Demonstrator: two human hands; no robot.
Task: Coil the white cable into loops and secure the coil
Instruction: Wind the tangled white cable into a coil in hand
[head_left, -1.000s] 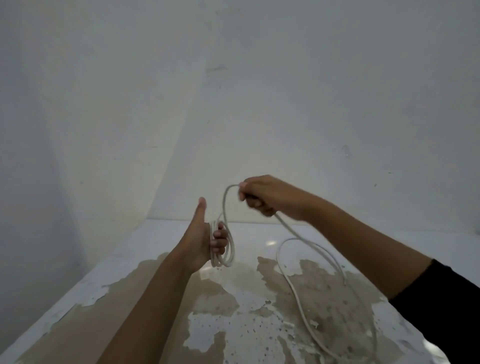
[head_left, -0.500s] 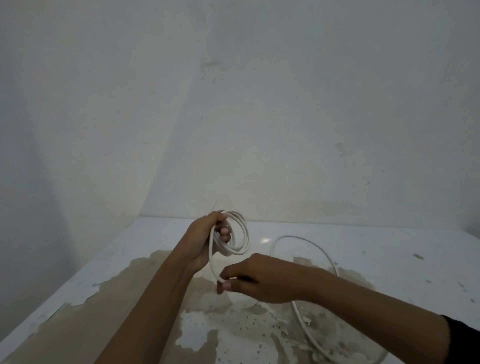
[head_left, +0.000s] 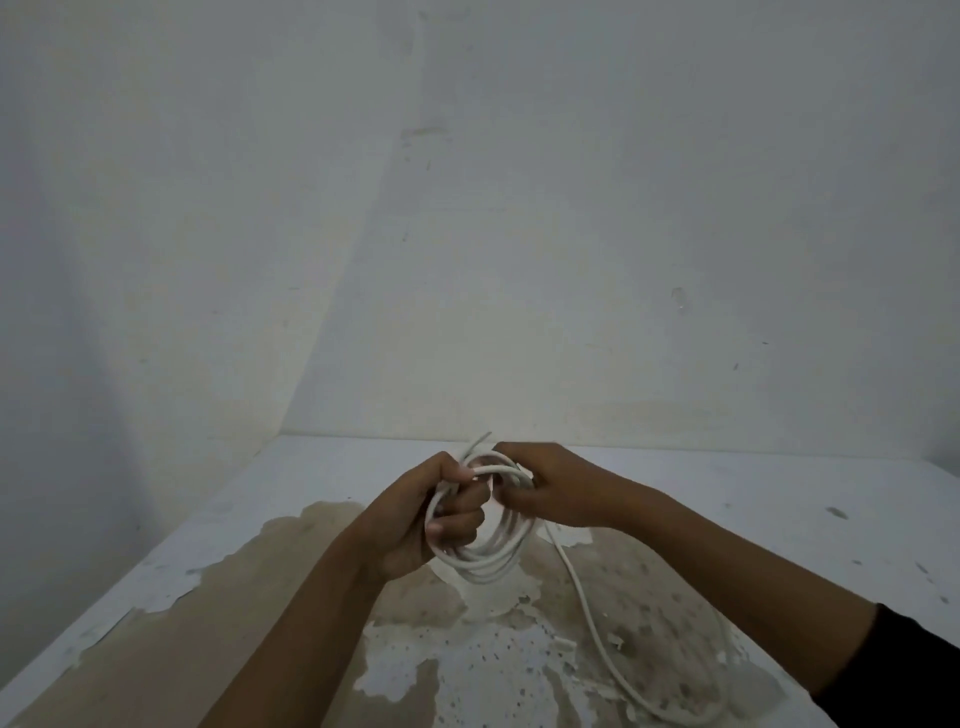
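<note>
1. Left hand (head_left: 441, 519) is curled closed around one side of the white cable (head_left: 488, 558), several loops gathered in its fist; the bundle hangs below the knuckles, above the worktop (head_left: 779, 499).
2. Right hand (head_left: 550, 491) is closed on the top of the same loops, just beside the left, fingers pressed together over the strands. Both hands touch the coil.
3. Short cable end (head_left: 480, 440) sticks up between the two hands, free.
4. Uncoiled tail (head_left: 587, 618) runs from the right hand down to the worktop and curves off toward the lower right, where it lies in a loose bend. Judgement: coiling is partway; the coil is not yet secured.
5. Risk: loops look uneven in size. If either hand slackens while re-gripping, the stiff strands would likely spring open and the bundle would spill.
6. Risk: the tail lies across flaking, peeled paint; dragging it in could snag or twist it, giving a kinked loop.
7. Risk: the free end between the hands could slip back through the coil, which would make tying off harder.
8. Risk: too little tail kept back would leave nothing to wrap round the coil.
9. Containers: none in view; only the bare worktop and the plain wall (head_left: 571, 234) behind it.
</note>
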